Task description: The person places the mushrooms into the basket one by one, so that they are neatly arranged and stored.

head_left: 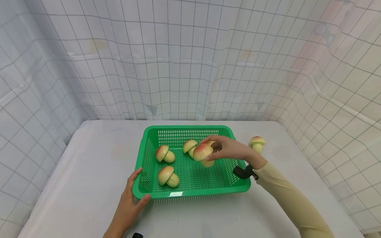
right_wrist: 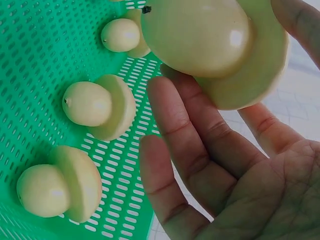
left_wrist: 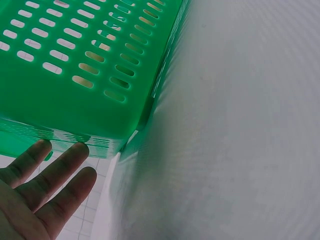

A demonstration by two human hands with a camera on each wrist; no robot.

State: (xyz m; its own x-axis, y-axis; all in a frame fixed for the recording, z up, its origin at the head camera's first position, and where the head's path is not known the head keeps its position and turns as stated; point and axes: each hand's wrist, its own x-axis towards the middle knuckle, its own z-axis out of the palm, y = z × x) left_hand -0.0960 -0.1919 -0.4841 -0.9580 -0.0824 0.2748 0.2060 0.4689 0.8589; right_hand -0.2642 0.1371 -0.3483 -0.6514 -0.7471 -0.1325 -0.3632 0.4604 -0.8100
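Note:
My right hand (head_left: 232, 148) holds a toy mushroom (head_left: 203, 152) with a reddish-yellow cap above the green basket (head_left: 190, 194), thumb and fingers about the cap. Close up in the right wrist view, the pale stem of this mushroom (right_wrist: 200, 40) points away from the palm. Inside the basket, two mushrooms (head_left: 168, 177) lie at the left and another (head_left: 190, 147) near the back wall. One more mushroom (head_left: 210, 142) is mostly hidden behind my right hand. At the front left corner, my left hand (head_left: 128, 201) touches the basket, its fingers extended along the outside.
Outside the basket, past its right wall, a mushroom (head_left: 257, 142) stands on the white table (head_left: 89, 185), partly covered by my right wrist. Checked white curtains (head_left: 184, 66) hang behind the table and along both sides.

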